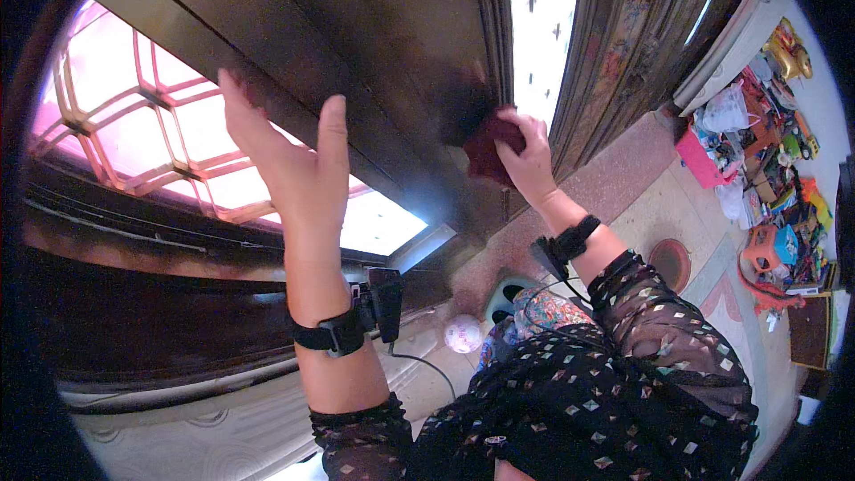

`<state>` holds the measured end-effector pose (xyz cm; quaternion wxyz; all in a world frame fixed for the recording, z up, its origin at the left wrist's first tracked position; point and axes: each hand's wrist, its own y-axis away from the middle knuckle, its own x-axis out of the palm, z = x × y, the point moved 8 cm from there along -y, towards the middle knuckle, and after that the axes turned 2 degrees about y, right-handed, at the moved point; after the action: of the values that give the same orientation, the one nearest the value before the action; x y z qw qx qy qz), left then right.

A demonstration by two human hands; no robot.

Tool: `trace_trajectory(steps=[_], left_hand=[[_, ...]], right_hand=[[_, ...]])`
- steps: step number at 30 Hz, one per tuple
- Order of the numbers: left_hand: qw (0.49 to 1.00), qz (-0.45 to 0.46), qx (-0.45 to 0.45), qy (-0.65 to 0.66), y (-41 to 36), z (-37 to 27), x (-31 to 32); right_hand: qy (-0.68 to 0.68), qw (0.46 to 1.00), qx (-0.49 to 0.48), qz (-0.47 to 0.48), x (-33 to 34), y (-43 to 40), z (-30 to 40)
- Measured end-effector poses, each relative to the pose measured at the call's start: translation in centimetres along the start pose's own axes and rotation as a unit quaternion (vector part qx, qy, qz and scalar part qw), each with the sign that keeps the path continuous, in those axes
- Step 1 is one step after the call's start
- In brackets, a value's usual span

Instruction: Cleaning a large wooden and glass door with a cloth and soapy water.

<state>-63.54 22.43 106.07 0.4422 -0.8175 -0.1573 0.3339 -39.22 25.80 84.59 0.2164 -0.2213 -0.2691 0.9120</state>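
My right hand (531, 153) grips a dark red cloth (491, 150) and holds it against the edge of a dark panelled door (401, 47), beside a bright narrow opening. My left hand (290, 153) is raised with its fingers and thumb spread, near a window with a pinkish metal lattice (160, 107). Nothing shows in that hand. Its fingertips come close to the dark panel; whether they touch it cannot be told. A black strap with a small device sits on each forearm.
A pink and white ball (463, 333) lies on the tiled floor by my legs. At the right, a pink box (705, 153), an orange stool (768, 247) and heaped toys and bags stand along the wall. A round brown floor patch (669, 265) lies between.
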Motion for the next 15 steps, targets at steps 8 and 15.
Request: trace_trajectory(steps=[8,15], left_hand=[[0.996,0.025,-0.029,-0.083,5.3,2.7,3.8],[0.997,-0.032,-0.044,-0.060,5.6,3.4,4.6]], right_hand=[[0.076,0.982,-0.176,-0.001,3.9,-0.6,4.7],[0.187,0.964,0.012,0.186,6.2,9.1,-13.3]])
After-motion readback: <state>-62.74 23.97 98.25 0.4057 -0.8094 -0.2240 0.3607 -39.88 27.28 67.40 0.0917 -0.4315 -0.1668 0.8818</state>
